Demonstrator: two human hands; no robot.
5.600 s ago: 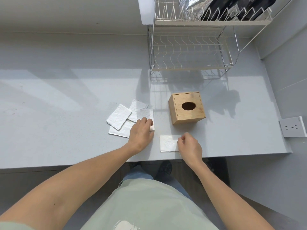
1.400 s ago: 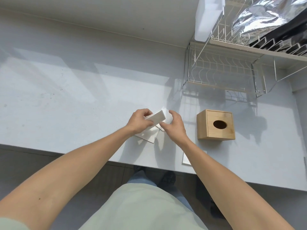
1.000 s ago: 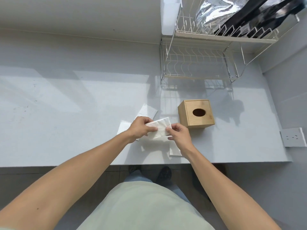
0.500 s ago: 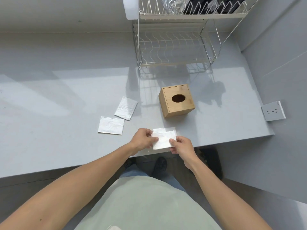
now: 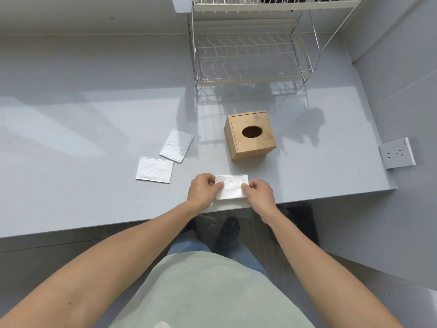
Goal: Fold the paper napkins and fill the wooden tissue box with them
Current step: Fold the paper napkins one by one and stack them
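A white paper napkin point(image 5: 231, 187) lies near the front edge of the grey counter point(image 5: 82, 185). My left hand point(image 5: 203, 189) pinches its left end and my right hand point(image 5: 259, 194) pinches its right end. Behind it stands the wooden tissue box point(image 5: 250, 134), a cube with an oval hole in its top. Two more white napkins lie flat to the left, one point(image 5: 155, 169) nearer me and one point(image 5: 176, 145) further back and tilted.
A white wire dish rack point(image 5: 253, 58) stands at the back of the counter behind the box. A wall socket point(image 5: 397, 152) sits on the right wall. The counter's front edge runs just under my hands.
Both hands have carried the napkin from the pile on the left down to the front edge. It now lies lower and flatter between my fingers.
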